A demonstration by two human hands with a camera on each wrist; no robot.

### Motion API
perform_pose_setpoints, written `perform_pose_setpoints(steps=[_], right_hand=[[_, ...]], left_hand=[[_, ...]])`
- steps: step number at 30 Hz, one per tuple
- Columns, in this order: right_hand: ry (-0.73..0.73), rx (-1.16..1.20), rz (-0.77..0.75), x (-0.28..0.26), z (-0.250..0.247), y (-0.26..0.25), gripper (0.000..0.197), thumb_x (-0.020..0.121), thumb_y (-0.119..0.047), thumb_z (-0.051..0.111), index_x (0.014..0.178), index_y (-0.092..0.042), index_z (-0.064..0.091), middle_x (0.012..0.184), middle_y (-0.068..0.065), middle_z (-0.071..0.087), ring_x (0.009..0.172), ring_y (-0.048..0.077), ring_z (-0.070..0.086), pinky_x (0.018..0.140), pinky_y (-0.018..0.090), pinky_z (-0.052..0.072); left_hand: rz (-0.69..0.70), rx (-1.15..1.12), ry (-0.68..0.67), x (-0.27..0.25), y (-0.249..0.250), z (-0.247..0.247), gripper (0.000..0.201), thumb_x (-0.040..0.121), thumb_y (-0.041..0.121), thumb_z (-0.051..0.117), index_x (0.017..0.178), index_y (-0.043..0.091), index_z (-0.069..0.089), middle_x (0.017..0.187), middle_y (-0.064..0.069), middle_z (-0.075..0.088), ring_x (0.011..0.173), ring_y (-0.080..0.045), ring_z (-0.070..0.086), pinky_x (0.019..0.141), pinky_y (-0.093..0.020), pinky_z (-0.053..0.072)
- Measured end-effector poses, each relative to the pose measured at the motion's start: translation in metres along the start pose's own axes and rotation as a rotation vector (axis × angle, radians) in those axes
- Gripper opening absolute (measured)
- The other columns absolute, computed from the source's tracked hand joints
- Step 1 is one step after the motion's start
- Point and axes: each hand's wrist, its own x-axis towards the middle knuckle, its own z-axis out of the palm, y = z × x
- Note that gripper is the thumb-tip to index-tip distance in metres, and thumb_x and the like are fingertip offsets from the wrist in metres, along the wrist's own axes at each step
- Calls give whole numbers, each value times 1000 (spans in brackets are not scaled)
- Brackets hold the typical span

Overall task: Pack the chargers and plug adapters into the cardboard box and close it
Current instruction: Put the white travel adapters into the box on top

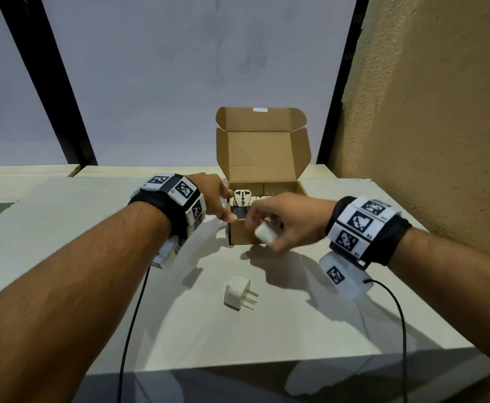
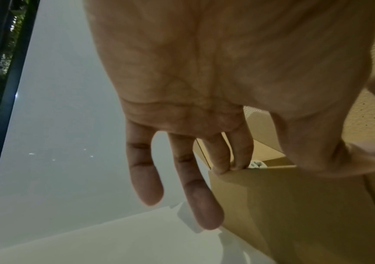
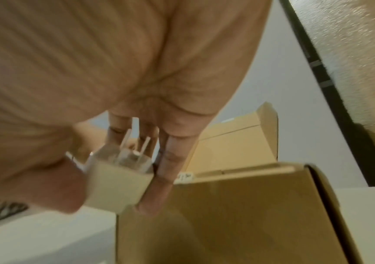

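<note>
An open cardboard box point(image 1: 262, 237) stands mid-table with its lid point(image 1: 262, 152) upright at the back. Inside, a white universal adapter point(image 1: 242, 196) stands near the left wall; other white pieces beside it are partly hidden. My left hand point(image 1: 227, 206) holds the box's left front corner, two fingertips point(image 2: 221, 167) over the rim and the thumb on the front wall. My right hand point(image 1: 267, 228) grips a white charger point(image 1: 264, 234) just in front of the box's front rim; its prongs point(image 3: 134, 142) point towards the fingers. A white plug adapter point(image 1: 239, 293) lies on the table nearer me.
The white table point(image 1: 78, 228) ends in a front edge point(image 1: 267, 365) close to me. A rough tan wall point(image 1: 441, 112) rises on the right. Frosted panels with black frames point(image 1: 63, 112) stand behind the box. Black cables point(image 1: 130, 330) hang from both wrists.
</note>
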Motion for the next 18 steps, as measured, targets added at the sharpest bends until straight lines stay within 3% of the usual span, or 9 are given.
perform_pose_setpoints(steps=[2,6,9,12,14,18], right_hand=[[129,40,-10,4,-12,5,42,74,-20,75,113,-30,62,114,-5,51,102,15,52,84,29,51],[317,31,57,16,-30,23,34,72,-29,78,105,-28,68,109,-3,57,100,15,54,82,27,48],[359,5,132,26,-35,36,37,71,-31,79,107,-31,69,103,-11,66,97,11,59,76,25,46],[410,-7,207,37,-33,46,49,72,-27,80,118,-30,65,112,-10,65,86,6,56,70,21,45],[416,26,210,43,-32,49,52,73,-25,81,122,-26,64,116,-6,67,83,4,57,75,21,50],[410,37,218,55,-26,50,50,76,-28,79,124,-23,65,118,-3,69,87,5,57,84,20,46]], left_hand=[[6,12,-3,-1,1,-1,74,79,55,67,144,27,43,127,-7,63,117,-23,58,102,-34,41],[2,3,-1,1,-1,1,75,78,56,67,143,29,43,125,-5,64,114,-22,60,101,-34,41],[2,-4,2,3,-2,1,74,78,56,68,143,30,43,123,-5,65,112,-21,61,100,-34,42],[4,10,6,2,0,0,74,78,56,67,143,29,44,117,-5,67,108,-21,61,99,-33,43],[9,27,8,2,1,0,73,79,56,66,143,28,43,119,-6,67,111,-21,60,99,-33,42],[16,23,17,1,0,1,74,80,57,65,144,28,42,120,-6,66,112,-21,60,100,-34,42]])
